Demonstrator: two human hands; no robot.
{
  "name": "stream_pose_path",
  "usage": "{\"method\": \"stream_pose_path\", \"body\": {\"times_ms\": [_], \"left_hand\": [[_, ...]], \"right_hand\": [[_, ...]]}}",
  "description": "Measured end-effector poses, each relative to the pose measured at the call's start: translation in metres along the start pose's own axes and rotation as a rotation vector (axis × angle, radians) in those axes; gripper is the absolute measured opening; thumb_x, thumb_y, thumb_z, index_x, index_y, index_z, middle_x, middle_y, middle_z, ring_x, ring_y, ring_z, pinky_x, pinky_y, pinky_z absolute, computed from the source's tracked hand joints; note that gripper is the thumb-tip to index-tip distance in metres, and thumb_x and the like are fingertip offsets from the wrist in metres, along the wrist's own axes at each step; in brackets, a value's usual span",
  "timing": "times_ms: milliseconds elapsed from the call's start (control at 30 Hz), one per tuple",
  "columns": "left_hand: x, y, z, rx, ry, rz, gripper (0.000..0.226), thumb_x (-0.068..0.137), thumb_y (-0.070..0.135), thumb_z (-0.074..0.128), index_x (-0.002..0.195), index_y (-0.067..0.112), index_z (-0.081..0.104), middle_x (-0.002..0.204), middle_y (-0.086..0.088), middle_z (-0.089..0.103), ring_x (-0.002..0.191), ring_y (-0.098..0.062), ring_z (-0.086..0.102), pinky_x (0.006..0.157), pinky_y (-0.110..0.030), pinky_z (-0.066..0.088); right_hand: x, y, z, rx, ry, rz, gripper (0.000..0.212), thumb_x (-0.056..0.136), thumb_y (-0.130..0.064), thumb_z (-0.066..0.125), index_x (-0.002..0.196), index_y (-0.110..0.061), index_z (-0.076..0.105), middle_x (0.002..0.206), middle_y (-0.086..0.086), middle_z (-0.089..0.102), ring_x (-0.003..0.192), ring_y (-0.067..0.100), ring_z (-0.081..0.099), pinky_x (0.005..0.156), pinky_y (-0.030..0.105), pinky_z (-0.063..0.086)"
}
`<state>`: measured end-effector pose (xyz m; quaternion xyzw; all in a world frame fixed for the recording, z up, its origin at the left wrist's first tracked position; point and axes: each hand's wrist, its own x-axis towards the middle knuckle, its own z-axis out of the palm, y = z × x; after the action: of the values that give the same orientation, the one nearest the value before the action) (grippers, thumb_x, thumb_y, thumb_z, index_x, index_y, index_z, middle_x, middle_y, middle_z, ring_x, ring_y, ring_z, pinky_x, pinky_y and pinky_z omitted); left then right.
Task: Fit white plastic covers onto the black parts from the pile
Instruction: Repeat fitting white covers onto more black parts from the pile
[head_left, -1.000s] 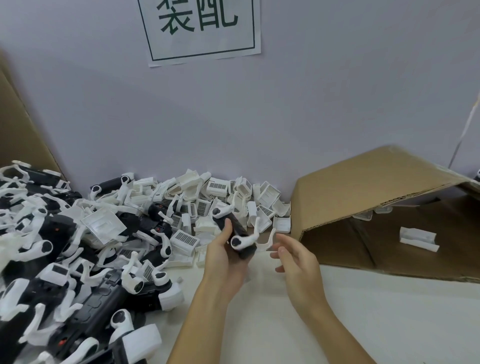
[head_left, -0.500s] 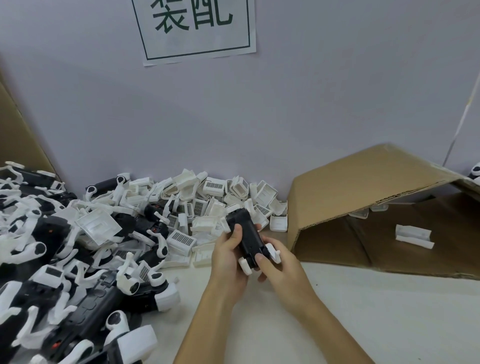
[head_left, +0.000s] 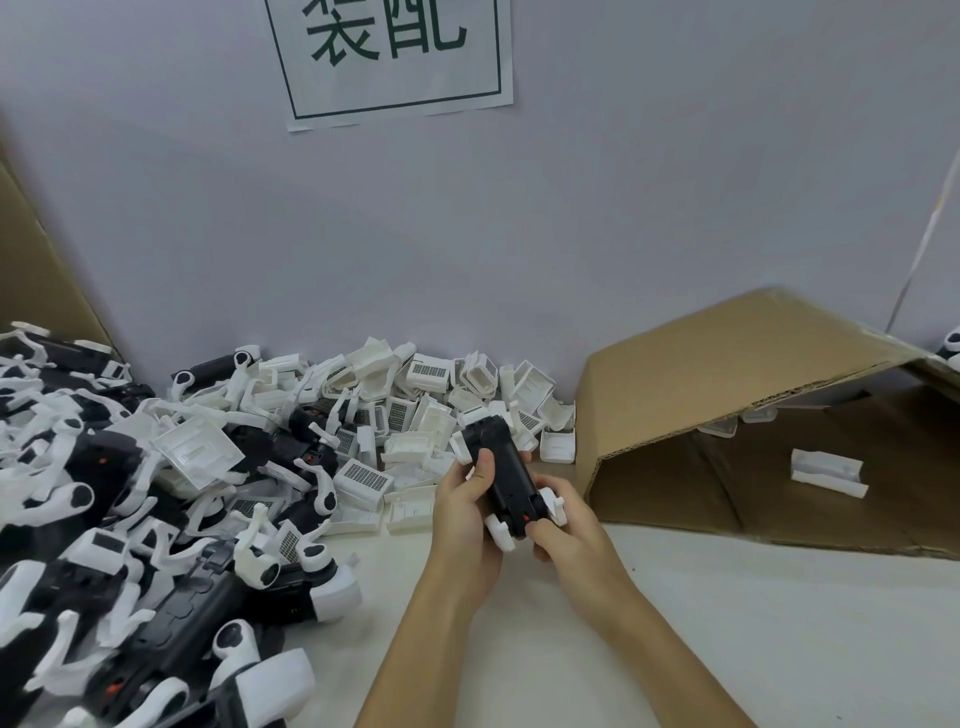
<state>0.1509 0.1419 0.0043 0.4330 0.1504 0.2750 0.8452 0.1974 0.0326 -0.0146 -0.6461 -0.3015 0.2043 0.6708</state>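
2 hands, left hand and right hand, grip black part.

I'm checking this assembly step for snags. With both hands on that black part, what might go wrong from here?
1. The left hand and right hand cover much of the black part, so a badly seated white piece may go unnoticed.
2. The loose pile lies just behind; a nudge may scatter the covers.
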Motion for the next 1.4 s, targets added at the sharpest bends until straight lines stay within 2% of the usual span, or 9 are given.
{"method": "stream_pose_path", "body": {"times_ms": [167,267,533,767,867,1100,1200,1300,1400], "left_hand": [[-0.002,0.0008,0.0034,0.01,-0.035,0.009,0.044,0.083,0.028,0.062,0.116,-0.001,0.062,0.1,-0.015,0.073,0.083,-0.029,0.071,0.072,-0.047,0.058],[-0.0027,0.0016,0.0031,-0.001,-0.051,0.014,0.044,0.083,0.027,0.062,0.117,-0.001,0.062,0.101,-0.016,0.073,0.085,-0.03,0.07,0.072,-0.049,0.058],[-0.0063,0.0031,0.0071,0.013,-0.018,0.01,0.049,0.084,0.027,0.06,0.123,-0.003,0.059,0.103,-0.017,0.072,0.083,-0.03,0.071,0.056,-0.038,0.056],[-0.0039,0.0034,0.005,-0.001,0.017,-0.009,0.034,0.098,0.02,0.052,0.123,-0.002,0.059,0.101,-0.017,0.073,0.085,-0.033,0.068,0.055,-0.038,0.056],[-0.0036,0.0033,0.004,0.014,0.008,-0.01,0.031,0.098,0.02,0.053,0.12,0.0,0.06,0.103,-0.018,0.072,0.083,-0.031,0.069,0.055,-0.04,0.057],[-0.0052,0.0035,0.0048,0.045,-0.06,0.032,0.044,0.083,0.027,0.062,0.116,-0.001,0.062,0.1,-0.015,0.074,0.082,-0.026,0.072,0.083,-0.055,0.055],[-0.006,0.003,0.0045,0.042,-0.068,0.033,0.046,0.081,0.026,0.062,0.117,-0.002,0.06,0.1,-0.017,0.073,0.084,-0.03,0.071,0.079,-0.054,0.057],[-0.006,0.0021,0.0047,0.024,-0.059,0.022,0.046,0.081,0.024,0.061,0.119,-0.002,0.059,0.098,-0.016,0.074,0.082,-0.028,0.072,0.069,-0.048,0.06],[-0.0038,0.001,0.0023,0.022,-0.032,0.006,0.038,0.091,0.02,0.058,0.121,-0.002,0.06,0.098,-0.015,0.075,0.08,-0.026,0.073,0.063,-0.043,0.061]], "right_hand": [[0.0002,0.0041,-0.0017,-0.019,0.055,-0.018,0.027,0.094,-0.01,0.052,0.108,-0.032,0.059,0.081,-0.017,0.067,0.07,-0.004,0.061,0.062,0.013,0.045],[0.0,0.0046,-0.0019,-0.031,0.082,-0.027,0.02,0.091,-0.016,0.054,0.105,-0.03,0.058,0.084,-0.006,0.065,0.07,0.002,0.058,0.062,0.016,0.044],[0.0027,0.003,-0.0024,0.024,0.054,-0.027,0.027,0.095,-0.001,0.055,0.109,-0.023,0.061,0.078,-0.018,0.066,0.065,-0.008,0.06,0.06,0.009,0.045],[0.0003,-0.0005,0.0004,0.05,0.031,-0.037,0.037,0.073,-0.021,0.051,0.108,-0.029,0.06,0.079,-0.015,0.064,0.064,-0.009,0.059,0.06,0.009,0.046],[0.0006,0.0013,-0.0008,0.027,0.036,-0.051,0.03,0.086,-0.009,0.053,0.109,-0.026,0.06,0.078,-0.018,0.064,0.065,-0.008,0.059,0.061,0.01,0.046],[-0.002,-0.0025,-0.0021,-0.054,0.057,-0.1,0.03,0.091,-0.01,0.052,0.108,-0.033,0.058,0.084,-0.021,0.066,0.069,-0.002,0.056,0.062,0.016,0.047],[-0.002,-0.0041,-0.0008,-0.016,0.058,-0.087,0.026,0.082,-0.024,0.056,0.106,-0.034,0.059,0.085,-0.021,0.067,0.072,-0.005,0.059,0.064,0.012,0.046],[-0.001,-0.0009,-0.0009,-0.017,0.062,-0.06,0.024,0.096,-0.011,0.059,0.108,-0.032,0.058,0.096,-0.012,0.066,0.083,0.002,0.061,0.067,0.01,0.045],[-0.0013,-0.0027,-0.0005,-0.005,0.035,-0.029,0.029,0.084,-0.021,0.06,0.109,-0.035,0.057,0.095,-0.018,0.066,0.08,-0.007,0.059,0.066,0.007,0.044]]}}
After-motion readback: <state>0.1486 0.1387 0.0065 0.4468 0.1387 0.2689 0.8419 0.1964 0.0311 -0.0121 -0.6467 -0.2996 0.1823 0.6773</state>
